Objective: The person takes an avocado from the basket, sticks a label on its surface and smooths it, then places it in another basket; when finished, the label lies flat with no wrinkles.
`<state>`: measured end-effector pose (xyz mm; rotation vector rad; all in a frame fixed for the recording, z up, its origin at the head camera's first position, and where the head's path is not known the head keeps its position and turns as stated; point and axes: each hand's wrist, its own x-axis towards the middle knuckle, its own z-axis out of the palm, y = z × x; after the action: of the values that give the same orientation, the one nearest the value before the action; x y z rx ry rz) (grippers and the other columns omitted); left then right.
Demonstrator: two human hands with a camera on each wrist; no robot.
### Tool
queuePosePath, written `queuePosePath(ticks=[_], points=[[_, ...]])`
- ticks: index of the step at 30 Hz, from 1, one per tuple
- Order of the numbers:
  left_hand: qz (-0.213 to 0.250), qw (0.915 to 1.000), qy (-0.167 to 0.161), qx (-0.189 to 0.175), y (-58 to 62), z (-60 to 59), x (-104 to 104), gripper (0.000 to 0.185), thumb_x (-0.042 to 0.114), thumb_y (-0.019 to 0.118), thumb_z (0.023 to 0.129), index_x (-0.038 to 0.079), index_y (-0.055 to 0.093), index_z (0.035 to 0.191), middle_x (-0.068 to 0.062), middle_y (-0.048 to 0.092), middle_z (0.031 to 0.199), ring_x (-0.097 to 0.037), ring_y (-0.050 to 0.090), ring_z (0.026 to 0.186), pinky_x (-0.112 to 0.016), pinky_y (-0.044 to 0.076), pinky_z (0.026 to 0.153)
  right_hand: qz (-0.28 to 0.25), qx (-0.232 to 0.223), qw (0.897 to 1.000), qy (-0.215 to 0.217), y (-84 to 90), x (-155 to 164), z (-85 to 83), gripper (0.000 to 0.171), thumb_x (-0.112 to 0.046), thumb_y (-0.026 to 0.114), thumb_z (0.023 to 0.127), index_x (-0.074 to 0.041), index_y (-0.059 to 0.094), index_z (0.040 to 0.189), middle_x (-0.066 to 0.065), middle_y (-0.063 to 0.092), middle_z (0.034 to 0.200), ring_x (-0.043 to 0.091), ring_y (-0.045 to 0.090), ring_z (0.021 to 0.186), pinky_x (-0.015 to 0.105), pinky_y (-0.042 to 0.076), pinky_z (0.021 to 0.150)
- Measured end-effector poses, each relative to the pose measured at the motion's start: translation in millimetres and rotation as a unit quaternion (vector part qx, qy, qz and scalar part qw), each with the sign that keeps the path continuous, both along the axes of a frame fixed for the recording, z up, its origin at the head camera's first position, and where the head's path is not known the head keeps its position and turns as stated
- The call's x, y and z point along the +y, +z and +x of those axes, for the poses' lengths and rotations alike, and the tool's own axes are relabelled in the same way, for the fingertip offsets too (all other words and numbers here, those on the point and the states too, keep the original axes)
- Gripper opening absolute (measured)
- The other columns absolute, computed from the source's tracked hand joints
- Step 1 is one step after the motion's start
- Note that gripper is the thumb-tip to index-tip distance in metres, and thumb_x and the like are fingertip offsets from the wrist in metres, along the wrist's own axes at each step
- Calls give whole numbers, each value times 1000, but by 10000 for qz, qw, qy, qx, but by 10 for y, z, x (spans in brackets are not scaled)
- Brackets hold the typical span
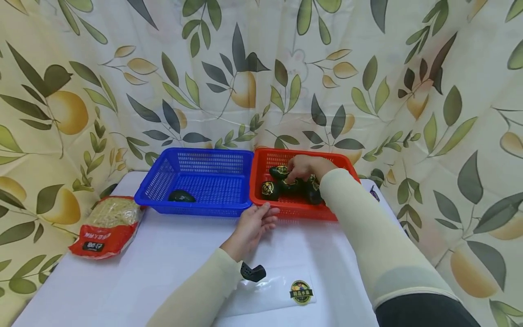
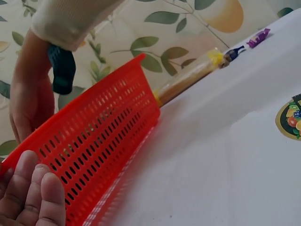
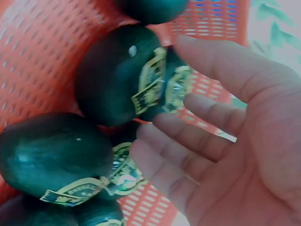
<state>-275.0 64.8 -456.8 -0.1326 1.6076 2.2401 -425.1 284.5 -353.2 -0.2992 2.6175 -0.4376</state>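
Note:
Several dark green avocados (image 1: pixel 269 190) with black-and-gold stickers lie in the red basket (image 1: pixel 298 213). My right hand (image 1: pixel 304 167) reaches into this basket from above. In the right wrist view, its fingers extend beside an avocado (image 3: pixel 117 75) and curl round nothing. My left hand (image 1: pixel 254 225) is at the front of the red basket, near its corner by the blue basket (image 1: pixel 196 211), thumb near the rim. Its loosely bent fingers (image 2: pixel 51 197) appear in front of the slotted wall in the left wrist view. One avocado (image 1: pixel 181 196) lies in the blue basket.
A clear plastic bag (image 1: pixel 265 293) with a round fruit label lies flat near the front. At the left is a red-and-clear food package (image 1: pixel 108 227). A long yellow-ended packet (image 2: pixel 188 75) and a small purple wrapper (image 2: pixel 258 38) lie past the red basket.

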Motion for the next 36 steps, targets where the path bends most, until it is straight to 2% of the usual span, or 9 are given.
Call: queuePosePath(ticks=[5, 8, 11, 15, 20, 24, 27, 30, 36], points=[[-151, 9994, -293, 120, -35, 25, -152, 33, 31, 58, 107, 5, 60, 128, -11, 75, 118, -21, 69, 97, -30, 61, 86, -433, 258, 9987, -39, 165, 40, 109, 50, -28, 70, 99, 1, 58, 138, 20, 62, 126, 37, 63, 110, 50, 58, 97], [-414, 9985, -347, 67, -80, 55, -397, 38, 30, 58, 107, 2, 59, 133, -14, 71, 124, -21, 67, 99, -31, 60, 88, -460, 363, 9983, 61, 209, 22, 157, 50, -27, 70, 99, 2, 58, 139, 20, 64, 122, 38, 65, 108, 48, 59, 94], [-579, 9983, -110, 1, -123, 77, -755, 42, 31, 58, 107, 1, 56, 137, -16, 68, 128, -21, 65, 100, -31, 58, 90, -390, 492, 9973, 373, 218, -95, 195, 51, -29, 70, 98, 0, 59, 138, 17, 68, 115, 36, 66, 103, 42, 60, 87], [-494, 9978, 445, -19, -121, 91, -1306, 38, 28, 56, 108, 2, 53, 136, -10, 69, 122, -19, 64, 101, -30, 57, 90, -494, 586, 9944, 730, 200, -434, 253, 47, -32, 72, 97, -5, 63, 135, 11, 70, 110, 29, 67, 96, 35, 59, 82], [-213, 9945, 952, -389, -13, 97, -1994, 36, 33, 54, 110, 12, 48, 138, 2, 68, 120, -14, 61, 107, -26, 55, 94, -724, 669, 9865, 1310, 223, -996, 375, 42, -32, 73, 97, -11, 66, 132, 5, 73, 107, 22, 69, 95, 33, 59, 84], [-42, 9893, 1265, -724, 106, 20, -2378, 31, 39, 53, 109, 22, 47, 134, 3, 63, 128, -13, 58, 113, -23, 54, 98, -990, 557, 9786, 1716, 214, -1372, 400, 41, -31, 72, 98, -10, 64, 133, 3, 74, 103, 20, 69, 92, 34, 60, 83], [-112, 9867, 1422, -785, 177, -63, -2541, 29, 41, 50, 109, 23, 46, 132, 1, 58, 131, -13, 56, 116, -23, 54, 99, -1179, 448, 9753, 1815, 182, -1591, 370, 42, -31, 72, 98, -9, 64, 133, 5, 74, 100, 25, 70, 94, 38, 61, 87], [-90, 9831, 1603, -875, 212, -126, -2629, 27, 41, 47, 110, 23, 45, 130, 2, 59, 124, -13, 57, 115, -24, 54, 100, -1337, 355, 9731, 1843, 147, -1767, 315, 41, -30, 72, 98, -8, 64, 132, 9, 74, 103, 31, 71, 100, 42, 61, 89], [-100, 9762, 1919, -1001, 224, -138, -2699, 22, 39, 46, 110, 23, 47, 126, 6, 63, 109, -11, 59, 107, -24, 54, 100, -1493, 187, 9676, 2030, 62, -2059, 145, 40, -30, 71, 99, -8, 64, 132, 15, 73, 110, 37, 69, 108, 36, 61, 86]])
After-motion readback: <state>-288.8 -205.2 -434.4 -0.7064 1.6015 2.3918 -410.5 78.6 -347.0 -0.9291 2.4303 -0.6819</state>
